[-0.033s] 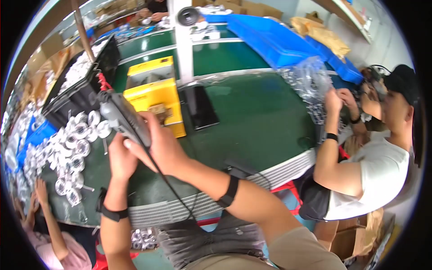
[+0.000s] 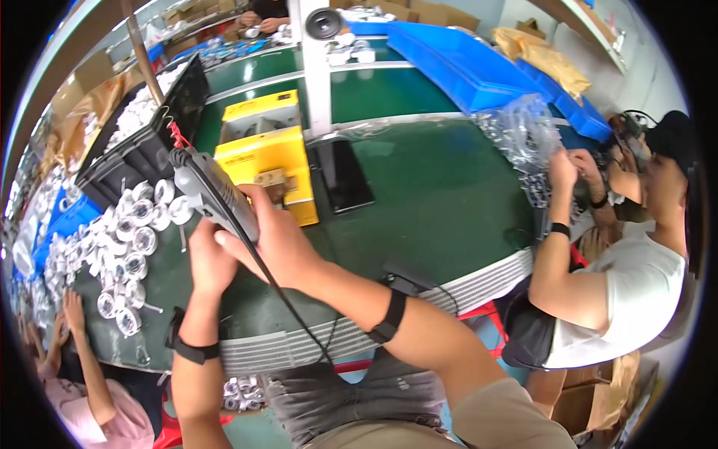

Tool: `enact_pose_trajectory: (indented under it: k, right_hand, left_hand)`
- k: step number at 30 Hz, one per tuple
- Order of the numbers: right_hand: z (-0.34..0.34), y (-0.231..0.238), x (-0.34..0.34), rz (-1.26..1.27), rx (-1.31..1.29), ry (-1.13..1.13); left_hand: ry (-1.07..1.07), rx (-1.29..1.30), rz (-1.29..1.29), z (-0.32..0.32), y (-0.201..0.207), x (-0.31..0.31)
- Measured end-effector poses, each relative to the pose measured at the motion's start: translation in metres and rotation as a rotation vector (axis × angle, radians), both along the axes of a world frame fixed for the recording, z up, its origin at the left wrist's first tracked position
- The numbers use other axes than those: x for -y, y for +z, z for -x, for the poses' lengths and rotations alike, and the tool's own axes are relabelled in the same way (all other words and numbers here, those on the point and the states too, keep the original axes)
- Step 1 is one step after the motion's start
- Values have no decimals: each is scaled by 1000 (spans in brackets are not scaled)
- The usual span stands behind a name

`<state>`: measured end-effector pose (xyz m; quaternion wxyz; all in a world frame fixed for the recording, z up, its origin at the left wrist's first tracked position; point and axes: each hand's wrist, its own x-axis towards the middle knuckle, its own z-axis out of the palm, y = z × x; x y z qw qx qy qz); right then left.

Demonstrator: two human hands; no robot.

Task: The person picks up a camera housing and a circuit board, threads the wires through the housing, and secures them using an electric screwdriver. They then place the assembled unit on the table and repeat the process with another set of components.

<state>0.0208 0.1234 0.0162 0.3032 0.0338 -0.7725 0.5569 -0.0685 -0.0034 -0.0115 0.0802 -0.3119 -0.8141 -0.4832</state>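
My right hand [image 2: 283, 245] is wrapped round a grey electric screwdriver [image 2: 215, 193] with a black cord. The tool is tilted, its cord end near a coiled spring hanger [image 2: 167, 120] with a red tie. My left hand [image 2: 212, 258] is closed right beside the right one, below the tool's body; whatever its fingers hold is hidden. Beyond the hands stands an open yellow box [image 2: 262, 156] with small brown blocks [image 2: 274, 184] at its near side. Left of my hands lies a heap of round white lamp-like parts [image 2: 134, 239].
A black flat panel [image 2: 345, 178] lies on the green table [image 2: 434, 194]. A black crate [image 2: 142, 142] of white parts stands at left, a large blue tray [image 2: 456, 67] at far right. Co-workers sit at right [image 2: 628, 292] and lower left [image 2: 82, 404]. A black adapter [image 2: 404, 280] sits near the front edge.
The whole scene has shifted slightly to the right in the picture. My hands stay together at the screwdriver, right hand still round it.
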Motion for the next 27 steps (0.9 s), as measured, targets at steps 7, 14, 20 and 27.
enact_pose_trajectory:
  k: [7, 14, 20, 27]
  right_hand:
    - [4, -7, 16, 58, -92, -33]
    - [6, -11, 9, -16, -113, 13]
    - [5, -9, 17, 23, -191, -5]
    - [4, -8, 12, 26, -113, 44]
  left_hand:
    - [40, -106, -32, -11, 14, 5]
    - [66, -5, -27, -9, 11, 3]
    - [-23, -26, -15, 12, -11, 19]
    - [-35, -28, -51, 1, 3, 9]
